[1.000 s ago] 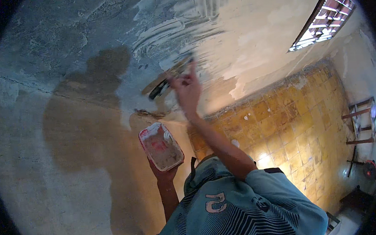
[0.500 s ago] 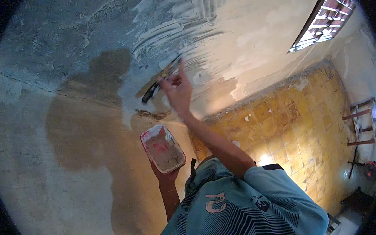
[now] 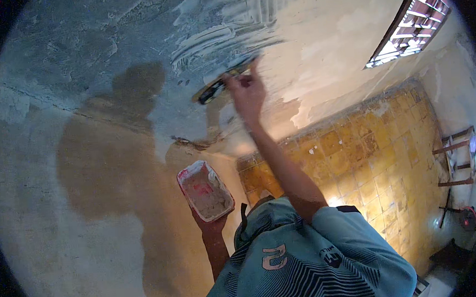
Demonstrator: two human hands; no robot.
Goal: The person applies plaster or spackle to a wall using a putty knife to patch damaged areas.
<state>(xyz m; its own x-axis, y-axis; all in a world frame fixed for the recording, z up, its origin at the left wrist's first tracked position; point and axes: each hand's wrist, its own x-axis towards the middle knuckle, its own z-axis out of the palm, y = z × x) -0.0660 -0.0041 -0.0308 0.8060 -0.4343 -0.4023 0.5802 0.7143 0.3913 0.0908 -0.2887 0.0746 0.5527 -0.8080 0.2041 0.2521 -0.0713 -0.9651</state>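
Observation:
My right hand (image 3: 248, 96) is closed on a wide putty knife (image 3: 211, 91) with a dark grip, its edge against the wall (image 3: 138, 116). Motion smears the fingertips and part of the blade. White streaks of wet putty (image 3: 220, 43) spread over the grey patch just above the tool. Lower down, my left hand (image 3: 212, 224) supports a small rectangular tub (image 3: 231, 203) from beneath, its fingers mostly hidden behind it. Inside the tub, whitish putty coats the walls, and a pinkish-red patch shows through.
A crack (image 3: 191, 144) with a rough hole runs across the wall below the putty knife. To the right lies a yellow tiled floor (image 3: 352, 152). A barred window (image 3: 407, 26) is at the upper right, with a wooden chair (image 3: 456, 157) by the far wall.
My right hand has moved the putty knife up and to the right along the wall. The left hand and tub have hardly shifted.

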